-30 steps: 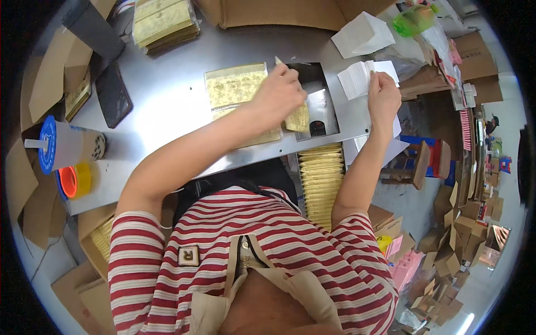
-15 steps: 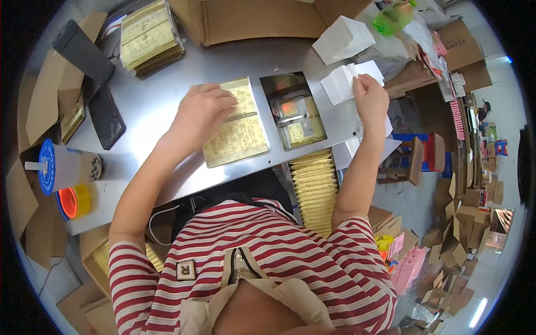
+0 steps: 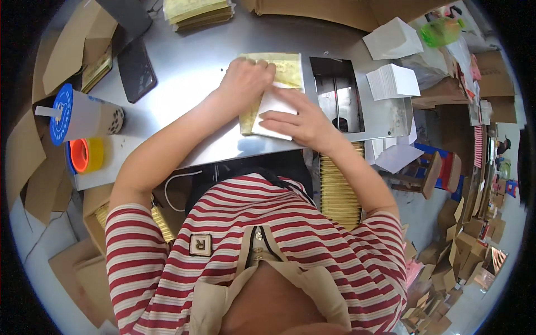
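Note:
A gold foil sheet [image 3: 287, 68] lies flat on the metal table [image 3: 190, 84]. A white paper sheet [image 3: 272, 110] rests on its near half. My left hand [image 3: 244, 80] presses on the gold sheet at the paper's far left corner, fingers curled. My right hand [image 3: 297, 120] lies flat on the white paper with fingers spread, pointing left. To the right of the sheet sits a shallow metal tray [image 3: 338, 92], its inside bare. A stack of white paper sheets [image 3: 392, 81] lies just past the tray.
A lidded drink cup with a blue lid [image 3: 75, 116] and tape rolls [image 3: 85, 154] stand at the table's left end. A dark phone [image 3: 135, 70] lies nearby. More gold sheets are stacked at the back [image 3: 198, 11] and below the table edge [image 3: 339, 192]. Cardboard boxes surround the table.
My right hand came from the white stack at the right and laid a white paper on the gold sheet. My left hand stayed on the gold sheet. The tray's gold sheets are gone.

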A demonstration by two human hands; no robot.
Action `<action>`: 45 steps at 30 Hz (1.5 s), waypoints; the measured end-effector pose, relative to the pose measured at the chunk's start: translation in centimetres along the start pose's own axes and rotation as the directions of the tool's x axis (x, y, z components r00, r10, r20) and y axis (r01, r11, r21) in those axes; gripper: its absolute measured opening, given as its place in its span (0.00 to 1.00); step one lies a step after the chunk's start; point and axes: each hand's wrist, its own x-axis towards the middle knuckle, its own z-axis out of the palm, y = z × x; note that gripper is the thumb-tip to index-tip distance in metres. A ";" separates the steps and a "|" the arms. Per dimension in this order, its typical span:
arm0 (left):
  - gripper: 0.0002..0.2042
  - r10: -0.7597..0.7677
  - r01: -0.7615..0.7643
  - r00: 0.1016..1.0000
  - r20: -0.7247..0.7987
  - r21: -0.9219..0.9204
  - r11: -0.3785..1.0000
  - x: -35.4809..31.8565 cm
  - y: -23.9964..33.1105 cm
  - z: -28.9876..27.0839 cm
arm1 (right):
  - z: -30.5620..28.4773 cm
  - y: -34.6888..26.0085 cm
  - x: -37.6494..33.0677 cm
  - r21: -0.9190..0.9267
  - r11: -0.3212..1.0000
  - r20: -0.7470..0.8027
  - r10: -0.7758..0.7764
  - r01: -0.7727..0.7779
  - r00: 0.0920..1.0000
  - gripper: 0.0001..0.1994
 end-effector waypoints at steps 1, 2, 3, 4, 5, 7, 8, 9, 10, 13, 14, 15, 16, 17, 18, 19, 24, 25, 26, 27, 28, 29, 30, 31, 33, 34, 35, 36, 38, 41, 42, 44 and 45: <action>0.06 -0.057 0.056 0.998 -0.019 -0.041 0.998 0.0 -0.1 0.0 | -0.1 -0.2 0.4 0.021 0.999 0.062 -0.036 0.035 0.997 0.24; 0.06 -0.062 0.061 0.998 -0.014 -0.042 0.997 -0.3 -0.1 -0.2 | 0.2 -0.5 0.6 0.028 0.999 0.063 -0.037 0.036 0.997 0.24; 0.08 -0.065 0.067 0.998 0.025 -0.110 0.992 -0.8 0.1 -0.5 | 0.7 -0.9 0.9 -0.079 0.985 0.045 0.156 -0.153 0.987 0.26; 0.10 -0.066 0.077 0.996 0.065 -0.178 0.981 -1.5 0.5 -0.8 | 1.2 -1.4 1.2 -0.180 0.925 0.009 0.341 -0.334 0.940 0.28; 0.11 -0.017 -0.013 0.980 -0.199 -0.149 0.989 -3.3 1.0 0.0 | 1.0 -2.2 1.9 -0.259 0.889 0.104 0.415 -0.379 0.904 0.25; 0.21 0.003 -0.023 0.974 -0.225 -0.088 0.996 -6.0 3.2 -0.7 | 2.0 -3.2 2.7 -0.360 0.827 0.064 0.483 -0.431 0.873 0.26; 0.23 0.025 -0.041 0.970 -0.242 -0.064 0.997 -7.2 3.9 -0.9 | 2.6 -3.4 3.3 -0.457 0.753 0.011 0.537 -0.474 0.843 0.27; 0.23 0.023 -0.040 0.971 -0.239 -0.067 0.997 -8.0 4.2 -0.8 | 2.9 -3.2 4.1 -0.458 0.723 -0.040 0.565 -0.518 0.824 0.22; 0.23 -0.009 -0.020 0.981 -0.195 -0.144 0.989 -8.7 4.3 -0.8 | 3.4 -2.2 4.4 -0.456 0.724 -0.036 0.567 -0.518 0.823 0.22; 0.23 -0.019 -0.013 0.988 -0.153 -0.207 0.978 -9.6 4.0 -1.2 | 4.2 -0.6 4.9 -0.195 0.718 -0.066 0.670 -0.668 0.739 0.15; 0.23 0.016 -0.045 0.988 -0.157 -0.184 0.982 -9.3 3.4 -1.3 | 3.7 -0.9 4.8 -0.194 0.726 -0.060 0.663 -0.660 0.746 0.15; 0.23 0.005 -0.034 0.988 -0.156 -0.184 0.982 -9.3 3.1 -1.2 | 2.9 -2.0 4.4 -0.060 0.780 -0.119 0.614 -0.623 0.780 0.15; 0.22 0.005 -0.041 0.986 -0.167 -0.216 0.975 -9.3 2.8 -1.1 | 2.5 -2.6 4.1 0.070 0.821 -0.184 0.569 -0.567 0.801 0.14; 0.21 0.023 -0.070 0.983 -0.181 -0.255 0.964 -9.1 2.8 -1.0 | 2.8 -1.9 4.1 0.062 0.816 -0.187 0.575 -0.575 0.796 0.14; 0.21 0.032 -0.081 0.982 -0.185 -0.263 0.961 -9.1 2.9 -1.1 | 3.2 -0.6 4.0 0.048 0.824 -0.239 0.558 -0.564 0.795 0.12; 0.20 0.022 -0.069 0.985 -0.173 -0.270 0.960 -9.2 2.7 -1.2 | 3.2 0.0 3.7 0.030 0.831 -0.292 0.538 -0.555 0.791 0.11; 0.12 0.021 -0.074 0.982 -0.188 -0.279 0.958 -7.7 1.7 -2.2 | -4.9 1.8 -0.7 0.227 0.518 -0.593 0.745 -0.825 0.304 0.09; 0.08 -0.004 -0.073 0.973 -0.230 -0.328 0.942 -7.0 1.7 -2.1 | -7.1 2.7 -1.9 0.159 0.441 -0.656 0.716 -0.883 0.239 0.10; 0.08 -0.001 -0.077 0.973 -0.231 -0.328 0.942 -6.4 1.8 -2.1 | -9.2 3.3 -3.1 0.098 0.349 -0.715 0.676 -0.932 0.177 0.10; 0.06 -0.041 -0.035 0.976 -0.215 -0.337 0.941 -5.7 1.8 -2.1 | -10.1 4.2 -5.2 0.096 0.343 -0.722 0.670 -0.935 0.171 0.10; 0.06 -0.080 0.007 0.977 -0.198 -0.345 0.939 -5.0 1.8 -2.0 | -10.4 5.3 -7.6 -0.160 0.261 -0.762 0.580 -0.952 0.287 0.12; 0.06 -0.078 0.004 0.977 -0.200 -0.345 0.939 -4.6 1.6 -1.7 | -10.5 5.5 -8.0 -0.399 0.151 -0.758 0.501 -0.904 0.419 0.14; 0.05 -0.100 0.029 0.972 -0.213 -0.313 0.949 -4.2 1.5 -1.2 | -10.6 5.5 -8.3 -0.399 0.150 -0.759 0.498 -0.904 0.418 0.14; 0.05 -0.122 0.055 0.966 -0.227 -0.281 0.958 -4.1 1.5 -0.9 | -10.7 5.4 -8.4 -0.210 0.176 -0.728 0.628 -0.962 0.274 0.15; 0.06 -0.145 0.088 0.969 -0.199 -0.267 0.960 -3.7 1.5 -1.1 | -11.0 5.4 -8.3 -0.020 0.179 -0.648 0.747 -0.984 0.149 0.16; 0.06 -0.174 0.128 0.970 -0.168 -0.251 0.959 -3.7 1.4 -1.2 | -11.0 5.5 -8.6 -0.019 0.177 -0.650 0.746 -0.984 0.147 0.16; 0.06 -0.167 0.120 0.971 -0.173 -0.254 0.960 -3.5 1.3 -1.4 | -11.3 5.4 -9.0 0.004 0.238 -0.650 0.739 -0.971 0.178 0.14; 0.07 -0.198 0.146 0.971 -0.136 -0.318 0.937 -3.4 1.1 -1.5 | -11.6 5.4 -9.3 0.026 0.298 -0.650 0.731 -0.954 0.210 0.13; 0.07 -0.228 0.177 0.969 -0.095 -0.379 0.909 -3.2 0.8 -2.1 | -12.3 5.4 -9.5 0.090 0.271 -0.620 0.769 -0.958 0.159 0.12; 0.07 -0.261 0.274 0.961 0.088 -0.422 0.864 -2.6 0.1 -2.4 | -11.3 4.7 -8.7 0.145 0.321 -0.700 0.702 -0.936 0.132 0.11; 0.06 -0.264 0.307 0.952 0.157 -0.487 0.818 -2.6 -0.4 -2.0 | -10.1 4.3 -7.4 0.134 0.402 -0.798 0.586 -0.906 0.142 0.11; 0.06 -0.269 0.356 0.934 0.235 -0.544 0.760 -2.9 -0.5 -1.9 | -7.7 3.2 -4.2 0.451 0.482 -0.663 0.745 -0.751 0.080 0.12; 0.06 -0.246 0.249 0.966 0.075 -0.515 0.820 -2.8 -0.1 -2.0 | -6.2 2.8 -2.8 0.568 0.483 -0.557 0.822 -0.667 0.121 0.12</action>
